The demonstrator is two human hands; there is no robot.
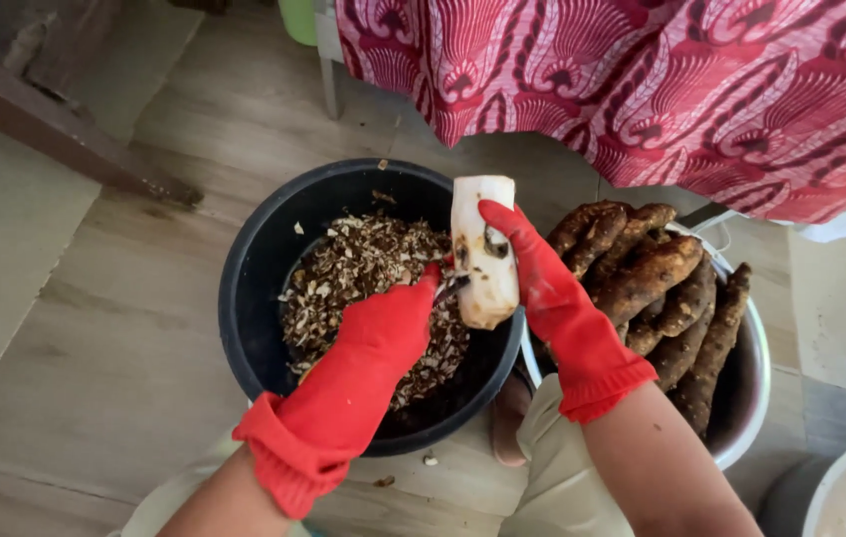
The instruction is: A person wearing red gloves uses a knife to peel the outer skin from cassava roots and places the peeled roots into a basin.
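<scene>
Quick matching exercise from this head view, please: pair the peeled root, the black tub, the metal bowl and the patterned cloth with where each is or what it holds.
Things:
1. peeled white root
2. black tub
3. metal bowl
4. red patterned cloth

Places or states:
A. hangs at the top of the view
B. holds a heap of peelings
C. piled with brown unpeeled roots
D. gripped by the right hand, a blade from the left hand against it

Pairs: 1-D, 2-B, 3-C, 4-A
</scene>
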